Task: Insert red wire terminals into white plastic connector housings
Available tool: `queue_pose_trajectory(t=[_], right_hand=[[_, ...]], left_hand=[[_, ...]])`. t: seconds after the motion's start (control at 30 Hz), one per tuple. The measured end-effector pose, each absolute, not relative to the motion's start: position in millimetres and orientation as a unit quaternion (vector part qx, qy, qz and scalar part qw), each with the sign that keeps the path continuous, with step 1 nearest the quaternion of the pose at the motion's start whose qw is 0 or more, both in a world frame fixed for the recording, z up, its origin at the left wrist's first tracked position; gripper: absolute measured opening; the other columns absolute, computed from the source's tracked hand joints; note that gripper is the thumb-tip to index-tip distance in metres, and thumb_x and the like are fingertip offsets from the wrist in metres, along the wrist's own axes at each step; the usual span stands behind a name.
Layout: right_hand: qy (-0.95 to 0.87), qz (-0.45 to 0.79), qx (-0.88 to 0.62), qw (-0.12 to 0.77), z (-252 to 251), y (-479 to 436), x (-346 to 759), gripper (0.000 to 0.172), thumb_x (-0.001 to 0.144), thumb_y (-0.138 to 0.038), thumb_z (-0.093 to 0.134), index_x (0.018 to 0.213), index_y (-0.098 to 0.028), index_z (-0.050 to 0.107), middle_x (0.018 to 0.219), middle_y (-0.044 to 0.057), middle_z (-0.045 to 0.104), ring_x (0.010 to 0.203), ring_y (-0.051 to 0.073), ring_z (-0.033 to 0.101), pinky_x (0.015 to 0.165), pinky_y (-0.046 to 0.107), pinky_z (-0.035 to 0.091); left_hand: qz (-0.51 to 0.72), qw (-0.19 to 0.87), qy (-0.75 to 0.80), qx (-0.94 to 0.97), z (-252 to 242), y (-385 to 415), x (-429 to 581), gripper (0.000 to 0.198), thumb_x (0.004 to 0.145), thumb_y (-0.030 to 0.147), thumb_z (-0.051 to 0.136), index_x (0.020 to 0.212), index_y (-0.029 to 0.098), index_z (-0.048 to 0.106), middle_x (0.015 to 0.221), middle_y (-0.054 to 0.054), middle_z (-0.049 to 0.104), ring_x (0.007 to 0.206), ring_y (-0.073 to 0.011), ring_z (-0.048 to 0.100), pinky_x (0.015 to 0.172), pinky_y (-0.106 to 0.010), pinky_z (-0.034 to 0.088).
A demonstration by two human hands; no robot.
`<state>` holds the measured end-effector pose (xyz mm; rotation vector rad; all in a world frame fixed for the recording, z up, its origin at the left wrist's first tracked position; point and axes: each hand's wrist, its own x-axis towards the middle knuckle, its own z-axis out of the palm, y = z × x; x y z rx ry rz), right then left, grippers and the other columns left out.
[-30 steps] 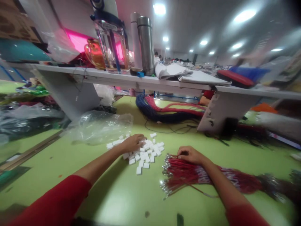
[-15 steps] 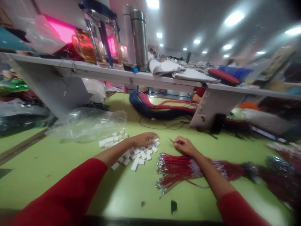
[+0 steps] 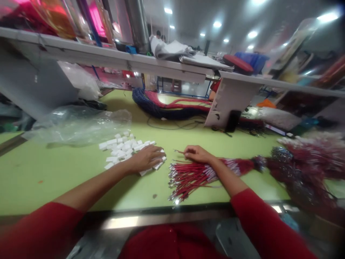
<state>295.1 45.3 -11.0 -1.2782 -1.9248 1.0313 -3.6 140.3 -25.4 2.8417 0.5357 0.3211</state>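
Note:
My left hand (image 3: 147, 158) lies palm down over the right side of a pile of small white plastic blocks (image 3: 122, 146), fingers stretched out and slightly apart. Some blocks are hidden beneath it. Between thumb and fingertips, my right hand (image 3: 198, 154) pinches a red wire (image 3: 179, 151) whose thin tip points left toward the pile. Just below that hand a bundle of red wires (image 3: 188, 174) with shiny metal ends spreads out on the green table (image 3: 88, 189). My right forearm crosses over the bundle.
A crumpled clear plastic bag (image 3: 81, 124) rests behind the pile. Blue and pink cable coils (image 3: 167, 108) lie under a white shelf (image 3: 107, 55) that bears papers and a metal flask (image 3: 137, 27). A phone (image 3: 233, 120) leans on the shelf support. More wire bundles (image 3: 302, 162) sit at right.
The view has tilted down and shifted, so the table's front edge now shows. My left hand has come a little down over the blocks. My right hand still pinches the red wire.

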Motion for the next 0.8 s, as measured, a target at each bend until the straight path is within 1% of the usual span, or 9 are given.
queue_pose_trajectory(t=[0.1,0.2,0.27,0.33,0.4,0.43,0.6,0.73,0.8], right_hand=[[-0.735,0.360,-0.488,0.303,-7.4,40.0,291.2,0.017,0.084,-0.031,0.065,0.085,-0.014,0.067,0.078,0.002,0.066,0.073,0.016,0.058,0.071,0.028,0.047],[-0.733,0.299,-0.505,0.345,7.5,30.2,291.5,0.017,0.082,-0.029,0.070,0.090,-0.015,0.067,0.094,0.006,0.063,0.091,0.020,0.056,0.088,0.035,0.044],[-0.759,0.245,-0.480,0.366,22.1,12.4,293.6,0.022,0.083,-0.033,0.072,0.097,-0.016,0.066,0.102,0.007,0.063,0.100,0.021,0.056,0.094,0.037,0.042],[-0.825,0.265,-0.408,0.286,33.6,-14.6,295.2,0.030,0.081,-0.039,0.075,0.102,-0.019,0.065,0.099,0.005,0.064,0.093,0.020,0.059,0.088,0.034,0.045],[-0.871,0.263,-0.369,0.189,36.3,-43.1,294.7,0.038,0.080,-0.044,0.076,0.108,-0.021,0.065,0.104,0.006,0.065,0.096,0.021,0.059,0.088,0.035,0.045],[-0.883,0.231,-0.375,0.163,34.0,-54.5,293.5,0.038,0.082,-0.045,0.074,0.110,-0.021,0.064,0.106,0.007,0.065,0.097,0.023,0.058,0.088,0.036,0.045],[-0.885,0.115,-0.434,0.126,7.6,-54.5,282.7,0.017,0.094,-0.028,0.059,0.106,-0.017,0.065,0.101,0.011,0.063,0.095,0.024,0.053,0.085,0.037,0.041],[-0.888,0.061,-0.438,0.126,-2.5,-23.1,274.4,0.014,0.095,-0.027,0.056,0.091,-0.017,0.064,0.090,0.009,0.061,0.086,0.023,0.048,0.079,0.036,0.039],[-0.889,0.038,-0.438,0.129,-4.9,-18.3,272.1,0.015,0.096,-0.025,0.052,0.086,-0.017,0.061,0.089,0.010,0.060,0.084,0.023,0.047,0.078,0.036,0.039]], left_hand=[[0.138,0.084,0.245,0.956,-26.1,130.8,-16.3,0.034,0.099,0.040,0.043,0.120,0.027,0.066,0.137,-0.009,0.058,0.128,-0.0297,0.049,0.112,-0.053,0.029],[0.196,0.054,0.281,0.938,-17.0,98.1,-12.6,0.037,0.097,0.041,0.044,0.125,0.025,0.061,0.146,-0.010,0.049,0.138,-0.0335,0.037,0.115,-0.060,0.020],[0.234,0.080,0.258,0.934,-10.3,59.5,-4.5,0.036,0.098,0.040,0.044,0.126,0.025,0.058,0.140,-0.010,0.053,0.132,-0.0298,0.044,0.112,-0.054,0.031],[0.251,0.131,0.218,0.934,-8.5,16.3,3.8,0.040,0.094,0.044,0.052,0.129,0.025,0.054,0.129,-0.011,0.059,0.118,-0.0285,0.054,0.100,-0.048,0.045],[0.247,0.159,0.206,0.933,-13.1,-17.8,9.9,0.046,0.089,0.044,0.061,0.129,0.025,0.052,0.123,-0.012,0.062,0.108,-0.0288,0.059,0.091,-0.045,0.051],[0.242,0.162,0.215,0.932,-17.0,-27.8,12.1,0.038,0.091,0.038,0.059,0.126,0.024,0.054,0.118,-0.012,0.063,0.102,-0.0279,0.061,0.086,-0.043,0.053],[0.216,0.140,0.259,0.931,-29.9,-5.4,24.4,0.024,0.096,0.023,0.045,0.111,0.020,0.064,0.106,-0.012,0.068,0.095,-0.0256,0.064,0.079,-0.038,0.054],[0.178,0.096,0.296,0.933,-25.3,30.6,34.8,0.022,0.093,0.021,0.046,0.097,0.018,0.068,0.095,-0.009,0.071,0.092,-0.0264,0.064,0.081,-0.041,0.052],[0.191,0.114,0.303,0.927,-24.5,34.6,33.6,0.021,0.092,0.021,0.048,0.100,0.018,0.067,0.098,-0.010,0.071,0.094,-0.0271,0.064,0.084,-0.043,0.052]])
